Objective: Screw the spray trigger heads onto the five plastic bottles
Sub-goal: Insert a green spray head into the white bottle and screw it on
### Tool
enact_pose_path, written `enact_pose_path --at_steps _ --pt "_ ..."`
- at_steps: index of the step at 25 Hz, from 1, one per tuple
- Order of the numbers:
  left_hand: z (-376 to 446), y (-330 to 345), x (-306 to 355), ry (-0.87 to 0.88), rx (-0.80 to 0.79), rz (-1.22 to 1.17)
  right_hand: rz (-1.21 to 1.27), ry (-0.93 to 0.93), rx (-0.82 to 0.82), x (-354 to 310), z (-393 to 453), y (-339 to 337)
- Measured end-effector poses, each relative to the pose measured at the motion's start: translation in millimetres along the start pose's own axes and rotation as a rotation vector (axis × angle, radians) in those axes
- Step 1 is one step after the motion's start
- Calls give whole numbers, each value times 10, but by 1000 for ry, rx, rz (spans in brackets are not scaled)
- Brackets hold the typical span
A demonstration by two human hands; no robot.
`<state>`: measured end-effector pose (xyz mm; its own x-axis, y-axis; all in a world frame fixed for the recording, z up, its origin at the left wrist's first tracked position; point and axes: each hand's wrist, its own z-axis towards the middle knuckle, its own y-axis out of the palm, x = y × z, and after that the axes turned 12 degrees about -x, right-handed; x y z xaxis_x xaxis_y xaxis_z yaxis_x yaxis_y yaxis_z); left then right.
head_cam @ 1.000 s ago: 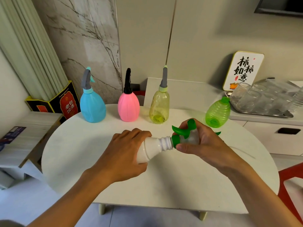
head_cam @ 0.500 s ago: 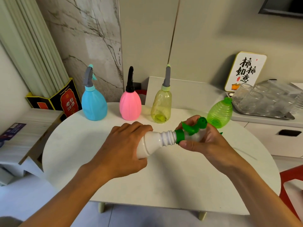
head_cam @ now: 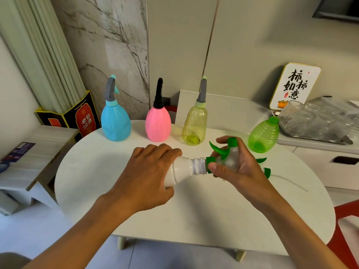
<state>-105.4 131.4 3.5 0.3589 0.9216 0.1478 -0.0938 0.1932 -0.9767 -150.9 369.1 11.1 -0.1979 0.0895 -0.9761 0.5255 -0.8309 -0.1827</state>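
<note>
Over a round white desk (head_cam: 101, 171) by marble wall, the left hand (head_cam: 153, 171) gripped a smooth white bottle (head_cam: 184, 168) (ribbed neck), the right hand (head_cam: 236, 167) pinching its green trigger head (head_cam: 223, 150).

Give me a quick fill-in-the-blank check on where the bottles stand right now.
1. The left hand grips the ____ bottle.
2. The right hand holds a green trigger head at that bottle's ____.
3. The number of bottles standing upright with trigger heads on is ____.
4. The tilted bottle without a trigger head is ____.

Missing words: white; neck; three; green
</note>
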Motion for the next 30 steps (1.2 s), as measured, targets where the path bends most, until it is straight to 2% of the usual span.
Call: enact_pose_path --at_steps 6,9,13,16,19,22,25,27,29,30 --pt "20 8 31 8 33 26 -91 34 104 -10 9 8" --pt "28 14 29 -6 35 30 -14 58 60 4 9 6" --pt "34 25 49 1 31 34 -56 67 105 -5 17 9" --pt "38 19 53 -3 41 33 38 64 73 6 11 20" --pt "36 20 65 8 56 47 -14 82 128 4 13 -1" --pt "40 27 55 -3 63 39 93 59 92 10 19 34" --pt "32 55 74 -11 54 10 40 76 193 -10 42 41" --pt "38 72 107 -42 50 -46 271 71 129 -21 51 -14" --pt "55 67 157 -96 36 -230 547 -5 -93 -70 33 -24" --pt "59 57 184 -114 13 -349 586 -52 -158 -77 30 -13"
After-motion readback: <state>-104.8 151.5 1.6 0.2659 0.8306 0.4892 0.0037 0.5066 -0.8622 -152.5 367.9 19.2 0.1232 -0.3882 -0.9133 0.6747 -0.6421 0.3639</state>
